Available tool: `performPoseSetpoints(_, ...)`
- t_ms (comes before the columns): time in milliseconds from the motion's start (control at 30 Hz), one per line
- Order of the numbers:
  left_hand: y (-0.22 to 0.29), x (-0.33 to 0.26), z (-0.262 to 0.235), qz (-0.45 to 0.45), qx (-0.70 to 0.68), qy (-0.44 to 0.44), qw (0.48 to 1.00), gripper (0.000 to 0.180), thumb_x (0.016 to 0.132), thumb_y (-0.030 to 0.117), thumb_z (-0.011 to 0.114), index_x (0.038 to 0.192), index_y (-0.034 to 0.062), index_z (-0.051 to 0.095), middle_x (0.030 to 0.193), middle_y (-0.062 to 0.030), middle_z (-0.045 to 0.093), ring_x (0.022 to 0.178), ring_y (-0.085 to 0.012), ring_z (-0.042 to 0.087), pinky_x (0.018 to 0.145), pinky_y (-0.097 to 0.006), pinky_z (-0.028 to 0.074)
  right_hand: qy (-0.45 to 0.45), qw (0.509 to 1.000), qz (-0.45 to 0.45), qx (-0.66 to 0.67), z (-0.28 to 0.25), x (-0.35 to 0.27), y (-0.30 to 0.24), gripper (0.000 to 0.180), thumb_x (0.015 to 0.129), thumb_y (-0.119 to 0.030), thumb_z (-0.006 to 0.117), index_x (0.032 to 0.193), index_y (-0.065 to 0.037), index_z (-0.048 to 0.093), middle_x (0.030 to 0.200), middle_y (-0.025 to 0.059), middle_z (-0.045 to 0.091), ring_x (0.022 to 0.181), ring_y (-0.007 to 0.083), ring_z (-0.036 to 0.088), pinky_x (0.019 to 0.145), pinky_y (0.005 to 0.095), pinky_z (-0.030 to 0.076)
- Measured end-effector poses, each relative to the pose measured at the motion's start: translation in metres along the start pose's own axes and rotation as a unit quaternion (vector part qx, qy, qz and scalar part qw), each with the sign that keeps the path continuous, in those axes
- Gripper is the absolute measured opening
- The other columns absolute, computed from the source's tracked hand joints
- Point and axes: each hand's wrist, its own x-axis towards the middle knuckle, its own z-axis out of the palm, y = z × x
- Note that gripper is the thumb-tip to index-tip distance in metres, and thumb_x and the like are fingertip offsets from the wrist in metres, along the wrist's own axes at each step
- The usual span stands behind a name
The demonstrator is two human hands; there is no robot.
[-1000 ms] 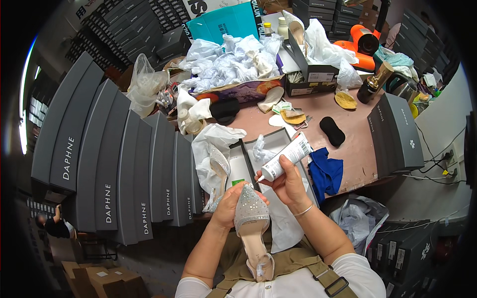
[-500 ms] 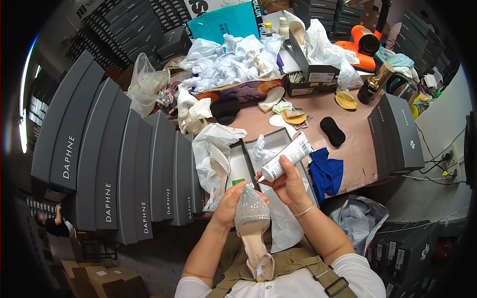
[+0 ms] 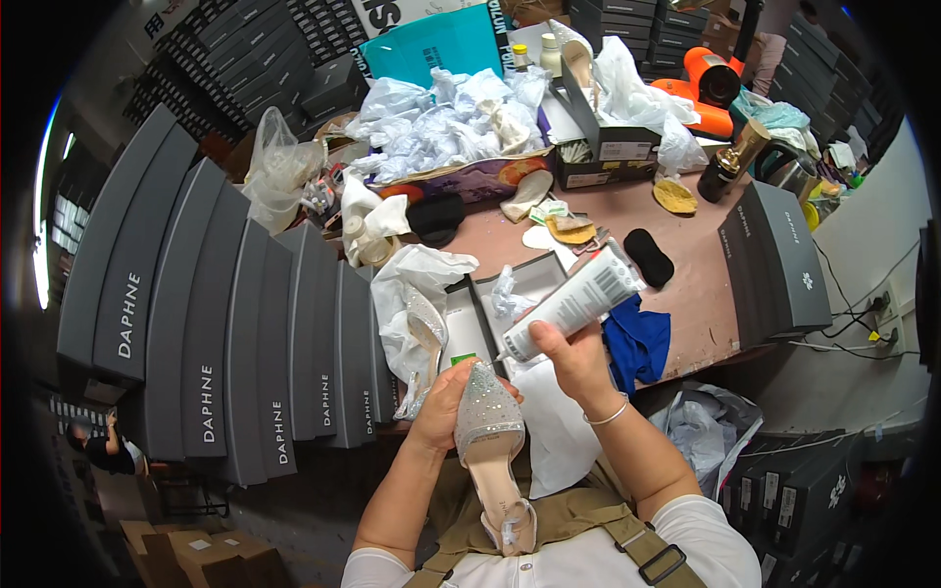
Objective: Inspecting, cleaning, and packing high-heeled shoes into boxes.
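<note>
My left hand (image 3: 443, 404) grips a glittery silver pointed shoe (image 3: 491, 423) by its front, toe pointing away from me and heel end near my chest. Its pale insole faces up. In my right hand (image 3: 578, 363) is a white glue tube (image 3: 573, 302), held slantwise with its nozzle end down toward the shoe's toe, a little apart from it. Beyond my hands lies an open shoe box (image 3: 461, 318) with white tissue inside. The matching silver shoe (image 3: 424, 333) rests at its left, partly wrapped in white paper (image 3: 397, 284).
Dark grey shoe boxes (image 3: 201, 314) stand in a row on the left, and another box (image 3: 774, 265) at the right edge. A blue cloth (image 3: 637, 338), a black pad (image 3: 649, 258) and an orange heat gun (image 3: 711, 83) lie on the table. A carton of crumpled paper (image 3: 461, 176) stands behind.
My right hand has drawn the tube's nozzle back and up from the shoe's toe, tilting the tube. My left hand still holds the shoe. The whole view has shifted slightly.
</note>
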Motion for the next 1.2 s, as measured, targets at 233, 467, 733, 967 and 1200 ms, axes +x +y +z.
performPoseSetpoints(233, 0.0, 0.006, 0.007, -0.003, 0.014, 0.01, 1.0, 0.042, 0.099, 0.035, 0.041, 0.109, -0.0047, 0.05, 0.089, -0.019, 0.066, 0.079, -0.0262, 0.068, 0.072, -0.036, 0.057, -0.043, 0.998, 0.02, -0.031, 0.011, 0.007, 0.006, 0.039, 0.084, -0.027, 0.068, 0.105, 0.002, 0.053, 0.096, 0.0077, 0.06, 0.089, 0.0143, 0.059, 0.077, 0.0293, 0.049)
performPoseSetpoints(467, -0.014, 0.02, -0.009, -0.045, -0.04, 0.007, 0.998, 0.041, 0.1, 0.035, 0.038, 0.106, -0.0029, 0.052, 0.09, -0.0197, 0.066, 0.081, -0.0274, 0.068, 0.073, -0.037, 0.056, -0.07, 0.989, 0.133, 0.016, -0.008, 0.029, 0.017, 0.04, 0.087, -0.027, 0.065, 0.11, 0.002, 0.051, 0.099, 0.0103, 0.061, 0.09, 0.0191, 0.063, 0.076, 0.0346, 0.055)
performPoseSetpoints(733, -0.008, 0.032, -0.029, -0.025, -0.117, 0.027, 0.992, 0.036, 0.099, 0.035, 0.04, 0.1, 0.0027, 0.054, 0.091, -0.0225, 0.066, 0.086, -0.0334, 0.067, 0.076, -0.042, 0.055, 0.097, 0.94, 0.225, 0.237, -0.112, 0.117, 0.046, 0.047, 0.092, -0.043, 0.057, 0.119, -0.006, 0.049, 0.106, 0.0115, 0.059, 0.089, 0.0269, 0.063, 0.077, 0.0436, 0.056)
performPoseSetpoints(967, -0.002, 0.046, -0.04, -0.013, -0.122, 0.039, 0.992, 0.034, 0.099, 0.034, 0.04, 0.099, 0.003, 0.054, 0.091, -0.0231, 0.066, 0.086, -0.0341, 0.066, 0.077, -0.043, 0.055, 0.183, 0.923, 0.219, 0.257, -0.139, 0.177, 0.078, 0.058, 0.088, -0.054, 0.056, 0.112, -0.002, 0.051, 0.102, 0.0133, 0.057, 0.089, 0.0253, 0.061, 0.073, 0.0382, 0.056)
performPoseSetpoints(1200, -0.003, 0.054, -0.051, -0.036, -0.104, 0.076, 0.991, 0.036, 0.099, 0.036, 0.04, 0.098, 0.0036, 0.054, 0.091, -0.0226, 0.065, 0.087, -0.0346, 0.065, 0.078, -0.044, 0.054, 0.248, 0.852, 0.164, 0.43, -0.153, 0.249, 0.098, 0.071, 0.089, -0.063, 0.044, 0.117, 0.002, 0.047, 0.11, 0.018, 0.056, 0.096, 0.0294, 0.059, 0.08, 0.0408, 0.054)
